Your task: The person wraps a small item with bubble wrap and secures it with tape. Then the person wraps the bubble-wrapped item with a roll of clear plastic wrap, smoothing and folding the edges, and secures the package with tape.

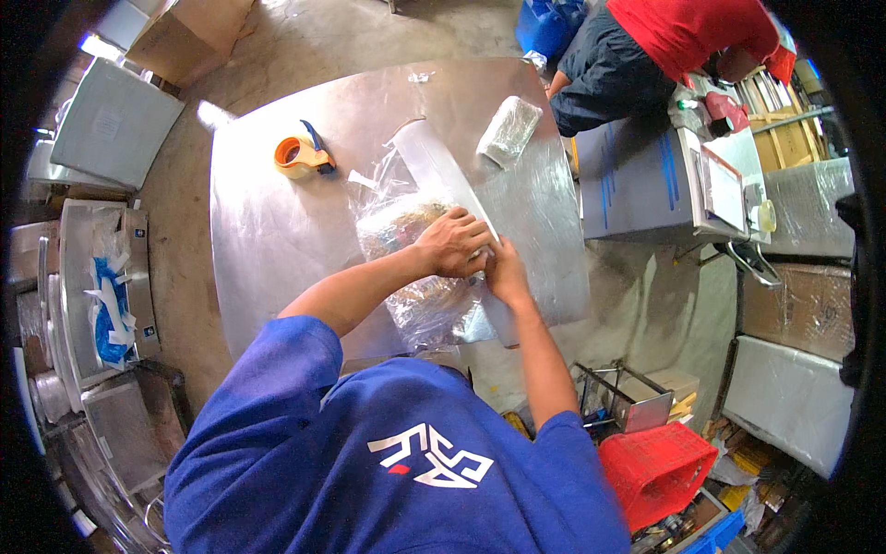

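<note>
A bundle in crinkled clear plastic film (395, 223) lies on the metal-topped table (277, 240) in front of me. What is inside the film cannot be made out. Across its right side runs a long whitish sheet (434, 164), slanting from the far middle down towards my hands. My left hand (454, 244) rests over the bundle with its fingers curled and closed; whatever is under them is hidden. Close beside it, my right hand (505, 271) is closed around the edge of the whitish sheet.
A tape dispenser (303, 157) stands at the table's far left, and a wrapped block (510, 131) lies at the far right. Beyond the right edge, a person in red (692, 37) bends beside a grey bench (637, 180). A red crate (657, 471) is at lower right.
</note>
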The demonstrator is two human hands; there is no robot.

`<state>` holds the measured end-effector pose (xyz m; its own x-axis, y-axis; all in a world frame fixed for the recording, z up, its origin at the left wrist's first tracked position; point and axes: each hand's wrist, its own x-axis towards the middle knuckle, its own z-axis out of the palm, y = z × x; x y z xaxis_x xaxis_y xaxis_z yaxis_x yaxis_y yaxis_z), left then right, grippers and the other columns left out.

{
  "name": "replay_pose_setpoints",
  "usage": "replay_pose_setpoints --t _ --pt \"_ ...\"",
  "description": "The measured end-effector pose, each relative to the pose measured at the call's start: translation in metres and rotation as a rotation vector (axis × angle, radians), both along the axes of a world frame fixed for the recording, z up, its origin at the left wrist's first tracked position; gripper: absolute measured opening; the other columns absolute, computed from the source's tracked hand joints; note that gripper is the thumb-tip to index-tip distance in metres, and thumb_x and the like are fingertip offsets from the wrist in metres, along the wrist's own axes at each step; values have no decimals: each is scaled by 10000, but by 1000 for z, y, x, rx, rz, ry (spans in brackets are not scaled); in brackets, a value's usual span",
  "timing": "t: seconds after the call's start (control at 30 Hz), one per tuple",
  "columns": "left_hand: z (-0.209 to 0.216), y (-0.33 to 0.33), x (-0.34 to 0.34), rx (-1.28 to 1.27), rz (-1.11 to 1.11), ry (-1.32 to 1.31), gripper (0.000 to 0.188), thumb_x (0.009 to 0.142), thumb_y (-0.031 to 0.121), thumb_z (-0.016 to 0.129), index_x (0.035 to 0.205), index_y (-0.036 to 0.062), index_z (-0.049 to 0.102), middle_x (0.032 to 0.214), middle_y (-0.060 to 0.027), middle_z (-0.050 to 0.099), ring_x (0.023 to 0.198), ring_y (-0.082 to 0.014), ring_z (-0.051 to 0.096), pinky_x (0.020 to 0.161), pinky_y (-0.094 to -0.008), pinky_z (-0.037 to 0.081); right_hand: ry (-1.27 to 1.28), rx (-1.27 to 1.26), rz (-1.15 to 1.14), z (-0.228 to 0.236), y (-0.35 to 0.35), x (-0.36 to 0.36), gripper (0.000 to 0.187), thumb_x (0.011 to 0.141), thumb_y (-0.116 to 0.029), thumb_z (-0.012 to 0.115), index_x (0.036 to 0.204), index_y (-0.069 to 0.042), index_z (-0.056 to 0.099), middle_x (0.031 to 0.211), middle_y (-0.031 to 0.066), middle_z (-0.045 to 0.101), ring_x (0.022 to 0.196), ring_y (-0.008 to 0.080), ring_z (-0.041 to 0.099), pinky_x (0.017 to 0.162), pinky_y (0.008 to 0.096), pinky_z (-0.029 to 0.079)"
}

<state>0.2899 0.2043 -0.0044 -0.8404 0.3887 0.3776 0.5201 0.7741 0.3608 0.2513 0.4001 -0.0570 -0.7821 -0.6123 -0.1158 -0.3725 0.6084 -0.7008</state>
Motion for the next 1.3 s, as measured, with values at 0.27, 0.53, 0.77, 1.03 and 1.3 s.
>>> replay_pose_setpoints --t 0.27,0.53,0.77,1.03,1.3 --pt "-17 5 -5 -8 9 -71 300 805 275 679 1020 78 605 1029 -120 607 1005 -276 616 974 -442 431 -100 -39 -195 18 25 -48 445 1055 -270 506 1472 -115 519 1187 228 646 1171 404 590 1017 442 460" --pt "-33 0 1 18 37 29 208 755 186 688 923 88 616 896 -79 576 901 -260 623 939 -435 461 35 53 24 45 28 -25 942 807 -575 781 1518 -70 425 1308 224 578 1199 402 573 986 470 494" --pt "-38 -3 22 94 94 32 126 750 124 706 850 70 652 852 -72 601 885 -246 640 956 -417 503 -179 -10 100 23 46 -41 923 849 -546 760 1537 -43 405 1476 257 513 1363 357 516 1122 405 402" --pt "-61 -13 40 -23 229 -11 104 828 195 722 860 97 711 962 -64 713 1013 -219 684 1124 -471 404 -405 -201 58 -4 41 -36 737 978 -448 656 1535 -37 401 1494 210 517 1385 282 496 1138 358 380" --pt "-56 0 45 -89 483 -258 271 819 226 714 1038 68 731 1137 -93 710 1187 -231 627 1208 -507 275 -33 -47 -117 44 38 -4 652 975 -445 615 1475 -52 473 1369 276 562 1270 434 546 1087 481 434"
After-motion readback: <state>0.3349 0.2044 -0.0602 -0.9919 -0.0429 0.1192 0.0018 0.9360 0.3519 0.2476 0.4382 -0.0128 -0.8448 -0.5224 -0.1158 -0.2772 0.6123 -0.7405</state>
